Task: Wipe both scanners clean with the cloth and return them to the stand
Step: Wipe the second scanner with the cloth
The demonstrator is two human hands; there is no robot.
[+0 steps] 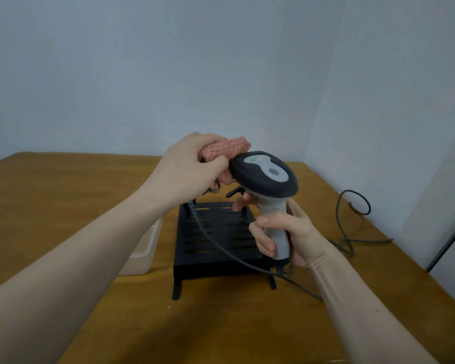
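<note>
Head view: left hand [187, 169] presses cloth [225, 151] against scanner [265, 177] gripped by right hand [286, 237]

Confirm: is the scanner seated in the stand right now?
No, the right hand grips the scanner by its handle, lifted above the black stand, while the left hand presses the cloth against its head.

Soft even light, wide-angle edge warping.

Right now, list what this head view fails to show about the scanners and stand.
- Second scanner: not made out; the left hand and cloth cover the stand's back left.
- Held scanner's front window: faces away.
- Its handle: wrapped by the right hand.
- Plastic tub: mostly behind the left forearm.
</note>
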